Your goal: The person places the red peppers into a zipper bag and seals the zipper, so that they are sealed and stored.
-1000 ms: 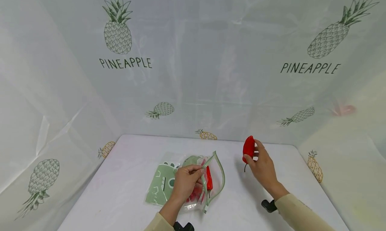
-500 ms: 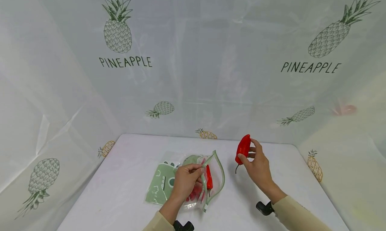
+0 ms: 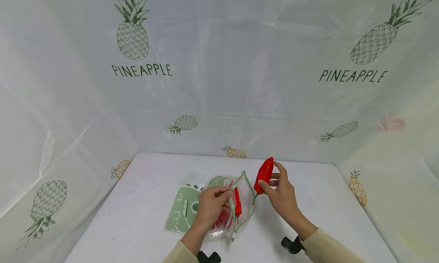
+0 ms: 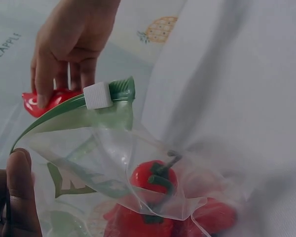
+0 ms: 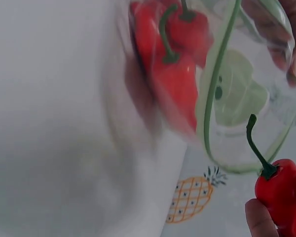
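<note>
A clear zip bag (image 3: 185, 209) with green cartoon printing lies on the table, its green-edged mouth spread toward the right. My left hand (image 3: 210, 207) pinches the near lip of that mouth between thumb and fingers. Several red chili peppers (image 5: 175, 79) with green stems are inside the bag. In my right hand (image 3: 282, 194) I hold another red chili pepper (image 3: 264, 176) between thumb and fingertips, stem end down. Its stem tip reaches the bag's right rim in the head view. A white slider (image 4: 97, 96) sits on the bag's green zip edge in the left wrist view.
The bag lies on a white table (image 3: 137, 232). Behind and at both sides hangs a pale curtain (image 3: 240, 64) printed with pineapples. Each wrist carries a black camera mount, the right one (image 3: 291, 245) close above the table.
My right hand has moved left with the red chili pepper, from well right of the bag to its open mouth. The left hand and the bag have hardly moved.
</note>
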`<state>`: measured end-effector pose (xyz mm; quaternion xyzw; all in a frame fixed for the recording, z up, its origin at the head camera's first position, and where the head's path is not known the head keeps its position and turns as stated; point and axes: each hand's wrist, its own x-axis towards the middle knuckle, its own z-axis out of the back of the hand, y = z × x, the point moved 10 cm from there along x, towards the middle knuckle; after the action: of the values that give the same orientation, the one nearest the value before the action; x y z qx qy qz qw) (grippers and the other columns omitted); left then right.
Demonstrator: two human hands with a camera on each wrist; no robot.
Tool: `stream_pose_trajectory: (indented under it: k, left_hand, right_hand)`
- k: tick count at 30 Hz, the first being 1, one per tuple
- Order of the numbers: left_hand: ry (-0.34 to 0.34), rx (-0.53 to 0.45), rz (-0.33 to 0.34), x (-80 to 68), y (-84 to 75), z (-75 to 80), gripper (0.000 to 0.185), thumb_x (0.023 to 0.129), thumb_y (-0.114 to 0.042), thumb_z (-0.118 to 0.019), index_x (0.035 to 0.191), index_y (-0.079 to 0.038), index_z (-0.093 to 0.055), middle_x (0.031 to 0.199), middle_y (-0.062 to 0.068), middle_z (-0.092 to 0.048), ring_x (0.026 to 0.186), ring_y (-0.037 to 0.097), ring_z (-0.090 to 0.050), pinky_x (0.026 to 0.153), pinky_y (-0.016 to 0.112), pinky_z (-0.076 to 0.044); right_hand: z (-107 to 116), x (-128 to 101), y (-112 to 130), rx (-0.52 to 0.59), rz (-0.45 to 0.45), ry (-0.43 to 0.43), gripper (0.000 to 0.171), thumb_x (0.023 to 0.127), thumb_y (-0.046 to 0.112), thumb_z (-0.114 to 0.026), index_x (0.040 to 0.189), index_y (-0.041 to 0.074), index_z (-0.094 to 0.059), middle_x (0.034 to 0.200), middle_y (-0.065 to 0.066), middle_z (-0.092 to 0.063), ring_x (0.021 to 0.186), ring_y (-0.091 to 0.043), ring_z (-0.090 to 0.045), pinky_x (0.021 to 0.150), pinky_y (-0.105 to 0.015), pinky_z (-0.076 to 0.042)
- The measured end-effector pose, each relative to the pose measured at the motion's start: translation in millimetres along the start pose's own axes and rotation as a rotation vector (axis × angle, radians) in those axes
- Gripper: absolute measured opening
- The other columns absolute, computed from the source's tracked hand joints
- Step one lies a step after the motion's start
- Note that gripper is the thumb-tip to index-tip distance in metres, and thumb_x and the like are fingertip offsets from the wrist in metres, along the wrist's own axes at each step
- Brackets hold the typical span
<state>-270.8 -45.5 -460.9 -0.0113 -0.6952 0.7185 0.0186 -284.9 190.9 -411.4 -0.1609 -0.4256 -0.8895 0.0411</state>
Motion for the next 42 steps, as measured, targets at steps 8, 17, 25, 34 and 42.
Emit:
stream_pose_trajectory:
  k: [8, 17, 25, 34, 42]
  left_hand:
    - [-0.007, -0.006, -0.009, 0.9, -4.1, -1.9, 0.02, 0.088, -0.023, -0.073, 0.104, -0.011, -0.075, 0.074, 0.01, -0.068, 0.055, 0.017, -0.066, 0.056, 0.032, -0.061]
    - [-0.032, 0.004, -0.028, 0.2, -8.9, -0.8, 0.022, 0.089, -0.026, -0.073, 0.107, -0.013, -0.075, 0.079, 0.012, -0.07, 0.057, 0.018, -0.066, 0.057, 0.031, -0.061]
    - [-0.039, 0.004, -0.017, 2.2, -8.6, -1.5, 0.023, 0.091, -0.02, -0.069, 0.111, -0.009, -0.073, 0.082, 0.012, -0.07, 0.06, 0.018, -0.067, 0.058, 0.032, -0.061]
    - [0.0, 0.014, -0.018, -3.2, -16.6, -6.6, 0.02, 0.09, -0.02, -0.071, 0.108, -0.011, -0.075, 0.079, 0.01, -0.07, 0.057, 0.017, -0.065, 0.055, 0.03, -0.06]
    - [0.048, 0.006, -0.021, -0.2, -7.5, -11.0, 0.02, 0.089, -0.023, -0.073, 0.107, -0.013, -0.075, 0.077, 0.01, -0.07, 0.052, 0.017, -0.065, 0.053, 0.033, -0.06]
  right_hand:
    - [-27, -17, 6, 0.069, -0.052, 0.052, 0.086, 0.086, 0.029, -0.076, 0.152, 0.024, -0.021, 0.117, -0.01, -0.058, 0.096, -0.024, -0.064, 0.065, -0.029, -0.062]
    - [-57, -31, 11, 0.112, -0.079, 0.108, 0.084, 0.082, 0.028, -0.08, 0.148, 0.024, -0.029, 0.105, -0.008, -0.061, 0.081, -0.014, -0.064, 0.058, -0.021, -0.059]
    - [-83, -40, 14, 0.078, -0.068, 0.215, 0.076, 0.084, 0.026, -0.077, 0.146, 0.02, -0.033, 0.097, -0.006, -0.061, 0.072, -0.008, -0.063, 0.053, -0.018, -0.056]
    - [-96, -40, 19, 0.008, -0.03, 0.317, 0.072, 0.086, 0.039, -0.073, 0.144, 0.014, -0.038, 0.091, -0.002, -0.066, 0.065, -0.002, -0.062, 0.049, -0.017, -0.052]
    - [-98, -38, 25, 0.028, -0.016, 0.338, 0.071, 0.088, 0.043, -0.071, 0.143, 0.011, -0.039, 0.092, -0.004, -0.065, 0.053, -0.005, -0.059, 0.043, -0.022, -0.051]
